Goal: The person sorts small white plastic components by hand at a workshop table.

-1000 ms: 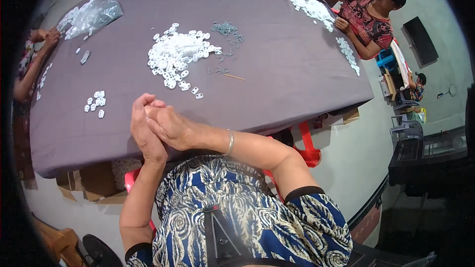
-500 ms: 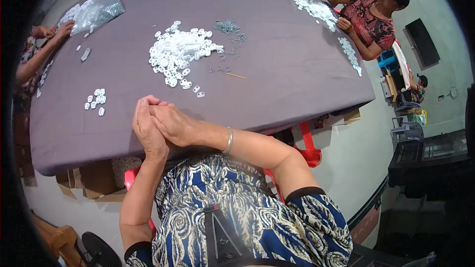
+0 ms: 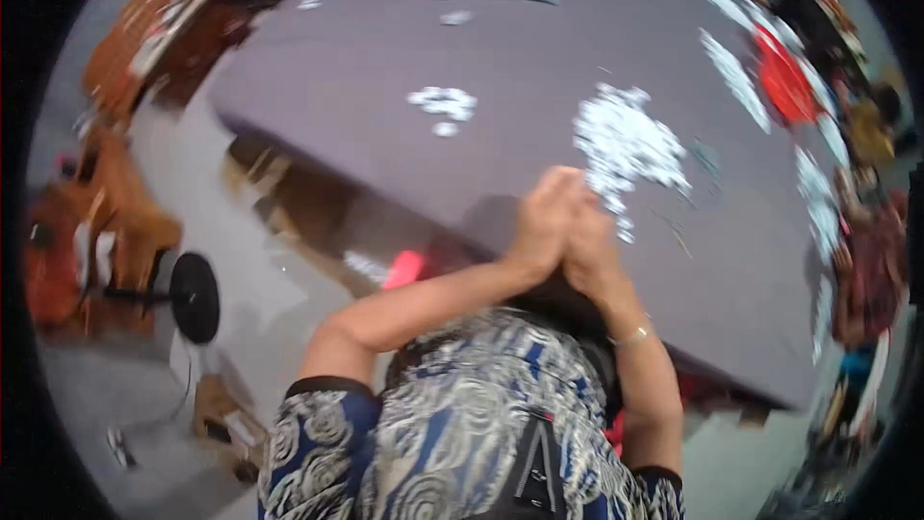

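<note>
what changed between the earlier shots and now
The view has swung left and blurred, so the grey table now tilts across the picture. The left hand and right hand stay pressed together at the table's near edge, holding nothing visible. The pile of small white parts lies as before.

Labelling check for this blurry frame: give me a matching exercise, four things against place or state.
Things:
1. big pile of small white pieces
2. small cluster of white pieces
3. red flat object
4. left hand and right hand

Places or states:
A. far right of the grey table
B. pressed together at the near table edge
C. just beyond the hands
D. left of the big pile, mid-table

Pairs: 1-C, 2-D, 3-A, 4-B
</note>
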Available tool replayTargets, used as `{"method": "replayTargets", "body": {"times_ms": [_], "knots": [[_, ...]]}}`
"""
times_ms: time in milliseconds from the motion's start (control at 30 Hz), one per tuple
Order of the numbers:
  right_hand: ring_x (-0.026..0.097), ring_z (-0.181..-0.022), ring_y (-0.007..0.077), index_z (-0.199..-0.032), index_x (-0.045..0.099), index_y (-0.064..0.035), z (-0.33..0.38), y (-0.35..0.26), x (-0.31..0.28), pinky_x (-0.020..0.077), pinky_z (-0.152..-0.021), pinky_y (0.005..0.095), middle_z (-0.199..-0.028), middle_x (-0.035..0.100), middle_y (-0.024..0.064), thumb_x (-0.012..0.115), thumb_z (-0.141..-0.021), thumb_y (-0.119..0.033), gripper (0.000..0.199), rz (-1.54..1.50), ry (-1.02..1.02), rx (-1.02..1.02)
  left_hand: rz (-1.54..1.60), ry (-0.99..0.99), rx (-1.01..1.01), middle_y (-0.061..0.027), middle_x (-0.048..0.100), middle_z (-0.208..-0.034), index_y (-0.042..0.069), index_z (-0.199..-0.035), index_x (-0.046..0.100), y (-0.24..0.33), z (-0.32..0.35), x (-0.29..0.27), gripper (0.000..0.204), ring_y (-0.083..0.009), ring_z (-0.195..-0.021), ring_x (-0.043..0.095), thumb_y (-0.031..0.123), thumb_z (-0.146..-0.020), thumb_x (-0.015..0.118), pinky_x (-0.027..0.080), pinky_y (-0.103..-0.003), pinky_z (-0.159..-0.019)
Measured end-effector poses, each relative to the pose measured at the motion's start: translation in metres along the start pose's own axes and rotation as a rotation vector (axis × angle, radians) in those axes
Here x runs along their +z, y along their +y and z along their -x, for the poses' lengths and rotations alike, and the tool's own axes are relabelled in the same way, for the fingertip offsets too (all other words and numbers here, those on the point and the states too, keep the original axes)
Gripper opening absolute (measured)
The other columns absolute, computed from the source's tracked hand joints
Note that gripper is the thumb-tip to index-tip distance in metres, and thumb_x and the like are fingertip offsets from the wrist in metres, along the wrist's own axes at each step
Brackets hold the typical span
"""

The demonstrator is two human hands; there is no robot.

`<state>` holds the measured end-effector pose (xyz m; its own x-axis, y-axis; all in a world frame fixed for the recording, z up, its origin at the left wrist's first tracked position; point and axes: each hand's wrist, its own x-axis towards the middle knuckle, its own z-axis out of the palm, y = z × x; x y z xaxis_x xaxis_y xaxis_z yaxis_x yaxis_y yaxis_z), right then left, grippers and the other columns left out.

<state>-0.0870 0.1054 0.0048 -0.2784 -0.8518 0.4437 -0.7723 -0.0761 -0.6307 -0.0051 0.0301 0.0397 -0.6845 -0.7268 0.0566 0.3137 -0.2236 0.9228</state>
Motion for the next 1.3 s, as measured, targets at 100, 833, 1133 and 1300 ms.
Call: {"method": "replayTargets", "body": {"times_ms": [100,833,1133,1300], "knots": [[0.060,-0.068,0.0427,-0.097,0.054,-0.0048,-0.018,-0.030,-0.016,0.0455,-0.056,0.0475,-0.072,0.061,0.0211,0.053,-0.091,-0.015,0.012,0.168,-0.008,0.258,-0.052,0.030,0.018,-0.0010,0.055,-0.088,0.003,-0.100,0.054,-0.015,-0.003,-0.015,0.015,-0.0076,-0.085,0.052,0.017,-0.095,0.055,0.045,-0.024,-0.075],[0.053,-0.054,0.0309,-0.083,0.046,-0.0015,-0.027,-0.023,-0.015,0.0437,-0.052,0.0390,-0.061,0.053,0.0148,0.068,-0.082,-0.016,0.026,0.128,-0.066,0.239,-0.241,0.052,0.144,0.0000,0.055,-0.082,-0.002,-0.095,0.065,-0.002,-0.041,-0.052,0.016,-0.0042,-0.063,0.049,0.011,-0.093,0.056,0.041,-0.019,-0.055],[0.059,-0.064,0.0382,-0.084,0.049,-0.0025,-0.027,-0.028,-0.017,0.0454,-0.056,0.0429,-0.068,0.059,0.0175,0.066,-0.083,-0.017,0.023,0.163,-0.126,0.253,-0.419,0.317,0.239,-0.0018,0.052,-0.080,-0.001,-0.093,0.066,0.009,-0.066,-0.086,0.015,-0.0078,-0.064,0.051,0.012,-0.091,0.060,0.043,-0.024,-0.057],[0.054,-0.054,0.0323,-0.081,0.049,-0.0020,-0.029,-0.025,-0.013,0.0422,-0.052,0.0389,-0.060,0.052,0.0147,0.067,-0.082,-0.017,0.024,0.137,-0.059,0.195,-0.563,0.390,0.392,-0.0038,0.053,-0.080,-0.001,-0.093,0.067,0.014,-0.077,-0.098,0.015,-0.0105,-0.064,0.052,0.012,-0.090,0.061,0.043,-0.027,-0.058]]}}
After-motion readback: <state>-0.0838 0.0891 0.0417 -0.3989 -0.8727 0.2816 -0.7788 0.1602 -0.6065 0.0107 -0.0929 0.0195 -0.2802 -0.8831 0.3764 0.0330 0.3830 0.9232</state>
